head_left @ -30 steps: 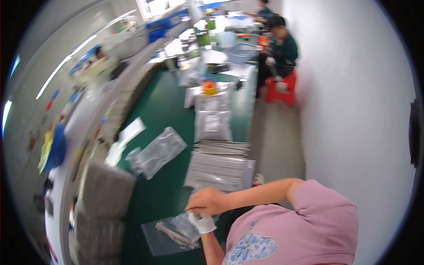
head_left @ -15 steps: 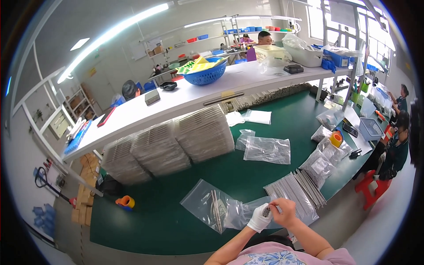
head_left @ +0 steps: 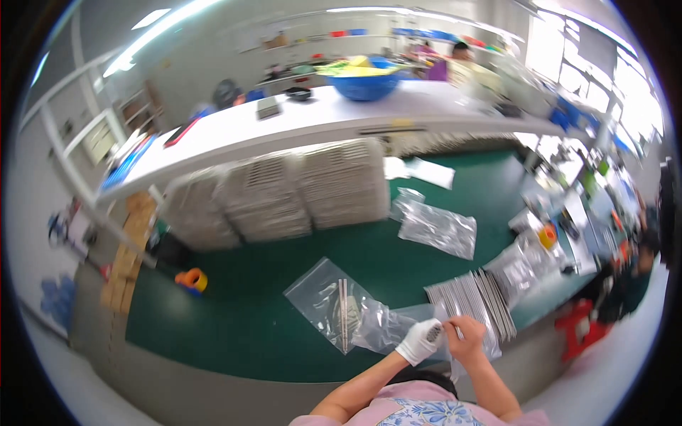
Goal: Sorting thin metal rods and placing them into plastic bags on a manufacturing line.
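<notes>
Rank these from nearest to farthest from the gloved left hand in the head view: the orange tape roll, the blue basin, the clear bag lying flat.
1. clear bag, just to the left hand's left on the green mat.
2. orange tape roll, far left at the mat's edge.
3. blue basin, on the white shelf at the back.

Your left hand (head_left: 418, 341), in a white glove, pinches a small grey ridged part (head_left: 434, 331) low in the frame, right of centre. Your bare right hand (head_left: 467, 335) meets it from the right, fingers curled against the same part. Both hands hover over a clear, crumpled plastic bag (head_left: 387, 328) lying flat on the green surface (head_left: 249, 312). Just left of it, touching or overlapping, lies a second clear zip-top plastic bag (head_left: 328, 302), flat and turned like a diamond, with thin pale strips inside. Right of your hands, a fanned stack of flat grey packets (head_left: 472, 298) rests on the surface, leaning rightward.
</notes>
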Tool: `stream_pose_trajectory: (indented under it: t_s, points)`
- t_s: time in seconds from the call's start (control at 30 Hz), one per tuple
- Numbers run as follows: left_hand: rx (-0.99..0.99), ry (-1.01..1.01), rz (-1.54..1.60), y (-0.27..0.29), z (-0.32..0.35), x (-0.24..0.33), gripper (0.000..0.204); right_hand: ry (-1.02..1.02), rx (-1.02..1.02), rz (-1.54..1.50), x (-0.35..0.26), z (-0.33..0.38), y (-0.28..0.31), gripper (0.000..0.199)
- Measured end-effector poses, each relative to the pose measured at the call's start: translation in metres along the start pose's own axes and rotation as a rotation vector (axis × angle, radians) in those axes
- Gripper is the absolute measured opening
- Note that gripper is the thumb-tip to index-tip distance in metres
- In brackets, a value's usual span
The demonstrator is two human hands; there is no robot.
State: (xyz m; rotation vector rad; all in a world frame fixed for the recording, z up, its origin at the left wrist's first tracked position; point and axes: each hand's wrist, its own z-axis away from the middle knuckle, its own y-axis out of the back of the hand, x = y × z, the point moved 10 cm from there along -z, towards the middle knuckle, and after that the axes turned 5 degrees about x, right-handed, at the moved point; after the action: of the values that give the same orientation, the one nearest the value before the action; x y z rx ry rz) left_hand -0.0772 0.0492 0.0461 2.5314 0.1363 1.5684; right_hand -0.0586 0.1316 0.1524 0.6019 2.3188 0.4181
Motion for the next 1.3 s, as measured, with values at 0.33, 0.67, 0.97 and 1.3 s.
stream_pose_trajectory:
  t_s: [0.33, 0.67, 0.97, 1.3]
  points:
    - [0.091, -0.014, 0.004, -0.005, 0.008, 0.017, 0.010, 0.144, -0.138, 0.069, -0.019, 0.000, 0.005, 0.006]
    - [0.086, -0.004, -0.092, 0.025, -0.016, 0.006, 0.008, 0.172, -0.088, 0.047, -0.012, -0.018, -0.023, 0.006]
    - [0.088, 0.019, 0.032, 0.005, -0.005, 0.002, 0.009, 0.025, -0.110, -0.019, 0.005, -0.001, -0.006, 0.006]
    - [0.080, 0.010, -0.013, 0.004, -0.003, 0.003, 0.010, 0.073, -0.143, -0.047, -0.001, -0.005, -0.012, 0.007]
